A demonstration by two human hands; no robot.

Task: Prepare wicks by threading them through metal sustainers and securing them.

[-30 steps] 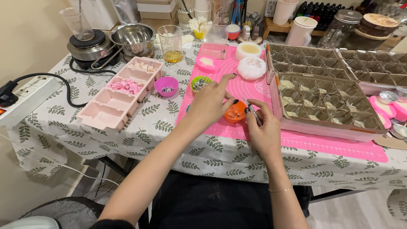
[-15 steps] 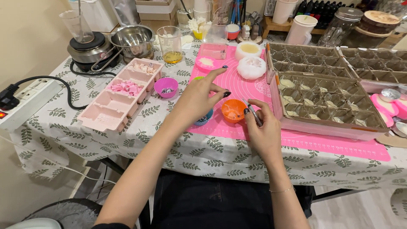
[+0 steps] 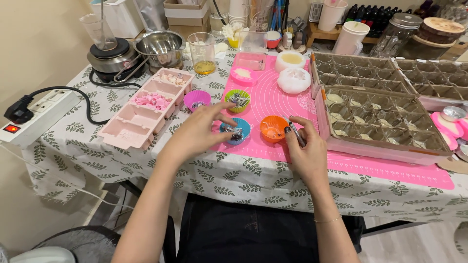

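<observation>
While the person sits at a leaf-patterned tablecloth [image 3: 146, 165], a white power strip [image 3: 36, 114] lies at nine o'clock with a black plug in it. At eleven o'clock a small hot plate [image 3: 109, 57] stands beside a steel saucepan [image 3: 161, 46], and a glass beaker [image 3: 202, 51] with yellow liquid stands just right of the pan. Toward ten o'clock a long pink compartment mould [image 3: 144, 107] holds pink and pale chunks.

Just right of the mould a purple silicone cup [image 3: 197, 99] and a green silicone cup [image 3: 237, 100] sit side by side, the green one on the pink silicone mat [image 3: 341, 163]. The left hand [image 3: 197, 131] hovers near the centre with its fingers spread apart and holding nothing, its fingertips just over the blue silicone cup [image 3: 236, 130], which contains small metal pieces. Whether they touch the cup's rim cannot be told.

Just right of the blue cup stands an orange silicone cup [image 3: 273, 127]. The right hand [image 3: 304, 151] rests beside it at five o'clock from it, fingers closed around a thin metal tool [image 3: 295, 132] whose tip points toward that cup.

At two o'clock a shallow box with cardboard dividers [image 3: 380, 122] lies on the mat, pale discs in several of its cells. Two white round moulds [image 3: 291, 73] sit at twelve o'clock.
</observation>
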